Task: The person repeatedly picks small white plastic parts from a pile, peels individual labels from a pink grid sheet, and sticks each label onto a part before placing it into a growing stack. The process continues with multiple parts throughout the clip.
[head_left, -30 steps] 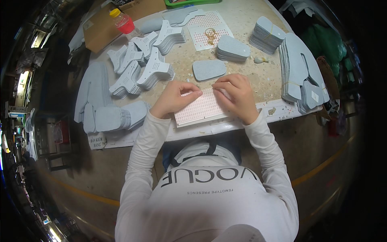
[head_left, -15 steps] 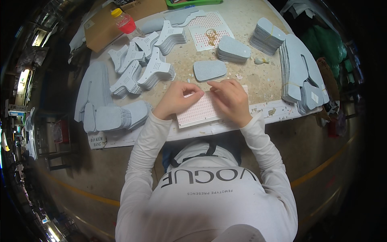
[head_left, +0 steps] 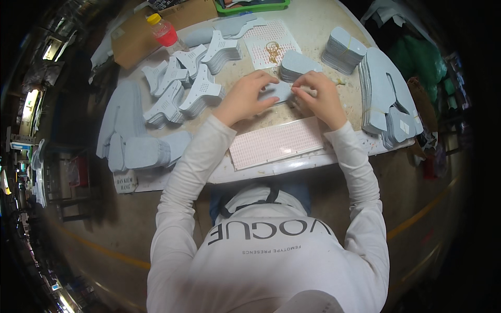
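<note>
A small stack of grey rounded pads (head_left: 276,93) lies on the table between my hands. My left hand (head_left: 246,98) is at its left end, thumb and forefinger apart and curved about the pad's edge. Over the right end, my right hand (head_left: 322,99) has thumb and forefinger pinched together; whatever is between them is too small to make out. Nearer to me, beneath my wrists, lies a white sheet with rows of small pinkish-red labels (head_left: 279,143). Just behind the pads stands a taller stack of similar grey pads (head_left: 300,67).
Several stacks of grey Y-shaped pieces (head_left: 201,94) stand left of my hands, with a yellow-capped bottle (head_left: 166,35) behind. Another label sheet (head_left: 263,34) bears rubber bands (head_left: 273,52). Grey cut pieces (head_left: 378,94) and a banded pad stack (head_left: 342,52) stand right.
Both hands have moved forward from the label sheet to the small grey pad stack, uncovering the sheet. My left fingers have spread around the pads; my right fingertips are pinched over them.
</note>
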`<state>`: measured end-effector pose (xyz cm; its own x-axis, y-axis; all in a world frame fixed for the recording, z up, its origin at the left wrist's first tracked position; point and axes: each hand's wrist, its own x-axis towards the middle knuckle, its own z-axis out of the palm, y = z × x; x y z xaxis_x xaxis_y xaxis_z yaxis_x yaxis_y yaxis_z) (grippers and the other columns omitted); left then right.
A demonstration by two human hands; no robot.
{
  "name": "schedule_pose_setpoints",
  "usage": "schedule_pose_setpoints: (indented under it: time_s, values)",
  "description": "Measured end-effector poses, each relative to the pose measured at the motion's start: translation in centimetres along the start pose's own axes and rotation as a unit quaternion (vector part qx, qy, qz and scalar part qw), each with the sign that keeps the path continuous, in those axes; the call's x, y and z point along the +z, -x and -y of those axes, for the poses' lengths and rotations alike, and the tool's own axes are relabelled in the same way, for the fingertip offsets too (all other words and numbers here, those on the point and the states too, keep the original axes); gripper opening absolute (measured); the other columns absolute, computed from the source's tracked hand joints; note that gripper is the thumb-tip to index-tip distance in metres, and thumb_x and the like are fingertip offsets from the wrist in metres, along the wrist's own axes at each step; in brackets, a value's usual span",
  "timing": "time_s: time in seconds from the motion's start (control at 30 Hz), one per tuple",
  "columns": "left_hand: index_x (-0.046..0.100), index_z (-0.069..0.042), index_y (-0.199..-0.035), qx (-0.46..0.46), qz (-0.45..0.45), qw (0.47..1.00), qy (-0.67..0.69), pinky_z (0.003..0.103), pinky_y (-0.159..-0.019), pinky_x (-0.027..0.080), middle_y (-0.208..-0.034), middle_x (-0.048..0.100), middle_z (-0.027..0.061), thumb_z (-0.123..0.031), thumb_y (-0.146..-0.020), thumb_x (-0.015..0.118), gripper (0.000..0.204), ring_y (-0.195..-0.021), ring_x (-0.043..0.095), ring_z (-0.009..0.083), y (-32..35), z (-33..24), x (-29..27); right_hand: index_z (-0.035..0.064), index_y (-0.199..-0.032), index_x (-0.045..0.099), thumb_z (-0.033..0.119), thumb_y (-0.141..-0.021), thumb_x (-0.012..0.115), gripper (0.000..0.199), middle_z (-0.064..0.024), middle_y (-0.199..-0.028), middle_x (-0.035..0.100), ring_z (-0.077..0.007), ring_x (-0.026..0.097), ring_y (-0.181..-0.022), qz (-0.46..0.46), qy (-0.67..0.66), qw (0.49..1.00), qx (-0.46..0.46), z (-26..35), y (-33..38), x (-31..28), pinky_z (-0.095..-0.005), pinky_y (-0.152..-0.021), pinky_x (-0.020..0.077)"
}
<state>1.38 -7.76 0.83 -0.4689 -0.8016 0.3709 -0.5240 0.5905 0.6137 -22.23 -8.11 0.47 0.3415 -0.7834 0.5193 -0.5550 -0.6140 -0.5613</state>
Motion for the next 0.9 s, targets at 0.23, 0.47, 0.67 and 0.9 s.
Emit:
schedule_pose_setpoints:
  time_s: [0.23,0.47,0.67,0.9]
  values:
    - [0.065,-0.003,-0.116,0.036,0.005,0.998,-0.042,0.039,-0.086,0.053,-0.109,0.067,0.0145,-0.021,-0.072,0.083,0.050,-0.097,0.066,0.0339,-0.2,2.0,2.2,0.0069,-0.085,0.066,0.009,-0.080,0.071,0.007,-0.0063,-0.094,0.061,-0.0269,0.060,-0.092,0.033,0.163,0.982,-0.089,-1.1,0.0,3.6,-0.0372,-0.077,0.0523]
    - [0.065,-0.007,-0.120,-0.016,0.000,1.000,-0.007,0.042,-0.085,0.053,-0.105,0.069,0.0165,-0.020,-0.078,0.076,0.046,-0.097,0.066,0.0351,-0.3,1.7,2.0,0.0089,-0.087,0.067,0.010,-0.081,0.071,0.007,-0.0031,-0.092,0.061,-0.0242,0.061,-0.093,-0.051,0.128,0.990,-0.020,-1.1,0.2,2.9,-0.0366,-0.074,0.0529]
    - [0.063,-0.009,-0.121,0.021,-0.002,0.997,-0.071,0.043,-0.080,0.054,-0.102,0.069,0.0164,-0.014,-0.085,0.065,0.037,-0.091,0.067,0.0348,-0.2,1.0,2.2,0.0100,-0.090,0.071,0.009,-0.081,0.072,0.009,-0.0026,-0.093,0.063,-0.0239,0.062,-0.090,0.000,0.101,0.993,-0.059,-1.0,0.7,3.6,-0.0364,-0.073,0.0532]
    - [0.064,-0.009,-0.115,-0.048,-0.023,0.998,0.023,0.041,-0.078,0.054,-0.098,0.069,0.0143,-0.023,-0.080,0.076,0.040,-0.090,0.067,0.0333,-0.3,1.2,1.9,0.0097,-0.105,0.070,0.004,-0.080,0.072,0.025,-0.0039,-0.086,0.066,-0.0248,0.065,-0.085,-0.066,0.015,0.997,0.035,-1.1,0.5,2.9,-0.0356,-0.074,0.0530]
